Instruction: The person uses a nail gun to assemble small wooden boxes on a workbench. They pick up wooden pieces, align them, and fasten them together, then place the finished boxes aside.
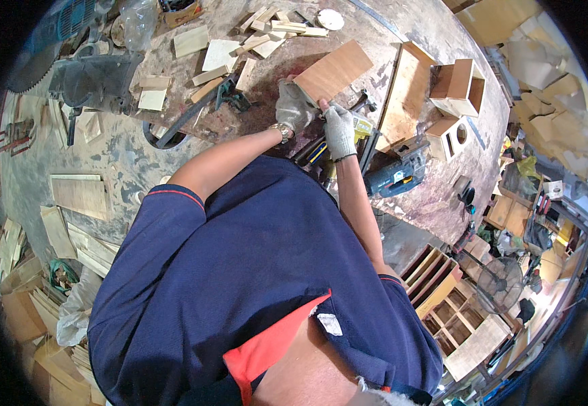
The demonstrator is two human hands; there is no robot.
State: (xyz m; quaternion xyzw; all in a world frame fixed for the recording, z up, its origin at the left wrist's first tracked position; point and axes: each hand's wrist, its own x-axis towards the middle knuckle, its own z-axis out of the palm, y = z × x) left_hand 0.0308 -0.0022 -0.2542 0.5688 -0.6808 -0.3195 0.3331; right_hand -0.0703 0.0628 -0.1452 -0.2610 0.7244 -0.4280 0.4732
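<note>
A flat-faced, rectangular brown wooden piece point(334, 70) is held tilted over the workbench; whether it is a board or a box cannot be told. My left hand point(294, 107), in a grey work glove with a watch at the wrist, grips its near left corner, fingers partly hidden. Gloved too, my right hand point(339, 130) is closed at the near edge, its bare thumb tip pressed on the wood. Beside the right hand lies a yellow-and-black tool point(362, 128), partly covered. A black clamp point(233, 96) lies left of the left hand.
A blue power tool point(397, 177) rests right of my right forearm. Beyond it stand a long wooden tray point(403, 95) and small wooden boxes point(452, 88). Wood offcuts point(221, 54) litter the bench's far side. A saw point(94, 78) stands far left, a fan point(500, 284) lower right.
</note>
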